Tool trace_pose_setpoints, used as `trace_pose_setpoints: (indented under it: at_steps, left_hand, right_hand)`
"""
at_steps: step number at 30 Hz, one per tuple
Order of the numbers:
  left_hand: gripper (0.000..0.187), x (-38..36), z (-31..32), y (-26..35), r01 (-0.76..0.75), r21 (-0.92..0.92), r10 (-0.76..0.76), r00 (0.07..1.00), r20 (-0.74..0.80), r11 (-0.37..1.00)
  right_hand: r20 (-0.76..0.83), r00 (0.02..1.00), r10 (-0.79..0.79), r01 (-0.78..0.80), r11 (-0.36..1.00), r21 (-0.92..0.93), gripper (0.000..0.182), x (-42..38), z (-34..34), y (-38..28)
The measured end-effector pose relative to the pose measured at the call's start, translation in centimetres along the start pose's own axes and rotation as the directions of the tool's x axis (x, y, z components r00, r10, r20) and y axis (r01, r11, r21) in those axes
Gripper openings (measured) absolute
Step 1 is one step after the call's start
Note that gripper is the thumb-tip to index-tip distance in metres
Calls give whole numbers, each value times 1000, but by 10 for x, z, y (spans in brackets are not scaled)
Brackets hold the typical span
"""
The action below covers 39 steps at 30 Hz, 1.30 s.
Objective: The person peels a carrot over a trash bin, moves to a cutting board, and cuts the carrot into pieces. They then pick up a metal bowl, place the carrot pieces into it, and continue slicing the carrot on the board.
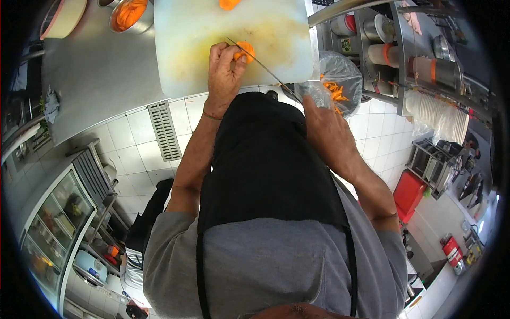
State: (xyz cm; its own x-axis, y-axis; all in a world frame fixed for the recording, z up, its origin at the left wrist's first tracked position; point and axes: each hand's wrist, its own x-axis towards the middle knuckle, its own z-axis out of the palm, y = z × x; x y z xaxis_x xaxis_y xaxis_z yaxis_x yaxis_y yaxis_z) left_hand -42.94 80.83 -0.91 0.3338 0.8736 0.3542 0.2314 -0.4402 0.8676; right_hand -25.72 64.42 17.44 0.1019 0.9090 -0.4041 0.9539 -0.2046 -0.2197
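On the white cutting board [180,58], my left hand [226,74] pinches a short piece of peeled carrot [246,49] with curled fingers. Wrapped round the handle of a knife [271,73], my right hand [329,133] sits off the board's near edge. The long thin blade slants up and left from it and crosses the carrot beside my left fingertips. The handle is mostly hidden by my hand. Another orange carrot piece [229,4] lies at the board's far edge, partly cut off by the view.
Left of the board, a metal bowl [130,16] of carrots and a cream tub [65,16] stand on the steel counter [101,74]. A clear plastic bag [345,74] with orange peelings hangs at right. Shelves [398,53] hold containers. Another person [135,260] is behind, lower left.
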Motion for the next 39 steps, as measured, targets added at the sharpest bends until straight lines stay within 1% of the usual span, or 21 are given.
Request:
trace_pose_setpoints:
  at_steps: [2,5,8,11,14,17,20,23,26,29,32,35,38,39]
  left_hand:
    - [27,1,0,-3,-37,40,36,999,7,999]
    - [27,0,1,-4,-35,35,35,999,2,999]
    - [26,0,-2,5,-30,74,29,999,18,997]
    - [26,-1,2,1,-34,48,34,999,-14,998]
    - [26,-1,2,2,-47,78,49,998,-30,996]
    - [27,-2,2,3,-4,27,4,1000,-30,1000]
    - [27,-1,1,8,-3,28,4,1000,-30,1000]
    - [28,-1,1,9,33,-32,-34,999,-36,999]
    - [28,0,1,9,30,-19,-31,999,-34,999]
    - [28,-1,0,7,35,-34,-36,999,-33,999]
    - [29,1,2,9,33,-70,-37,997,-64,997]
    - [25,0,4,-1,-62,-12,61,995,-85,998]
    - [23,-1,3,2,-3,-61,-1,997,-71,998]
    - [23,-2,3,2,-30,-33,27,997,-74,999]
  right_hand:
    - [16,1000,17,-17,1000,3,19,-1,-1,0]
    - [111,991,78,-83,996,42,11,2,-10,-3]
    - [125,989,74,-79,996,37,11,2,-13,-3]
    - [10,1000,-15,15,998,-58,13,3,-2,1]
    - [17,999,-35,36,996,-80,11,8,-2,0]
    - [29,998,-60,62,996,-63,11,12,-1,2]
    - [6,996,-87,87,995,-45,12,14,4,4]
    - [0,992,-124,124,992,1,12,20,8,9]
    - [33,992,-124,124,992,3,13,25,7,10]
    - [14,989,-150,149,988,36,14,30,6,9]
    - [43,989,-145,143,989,34,15,37,6,9]
    - [51,989,-142,140,989,47,15,40,8,9]
    - [-22,973,-229,230,972,54,13,49,15,11]
    - [-40,972,-230,232,971,59,16,55,23,11]
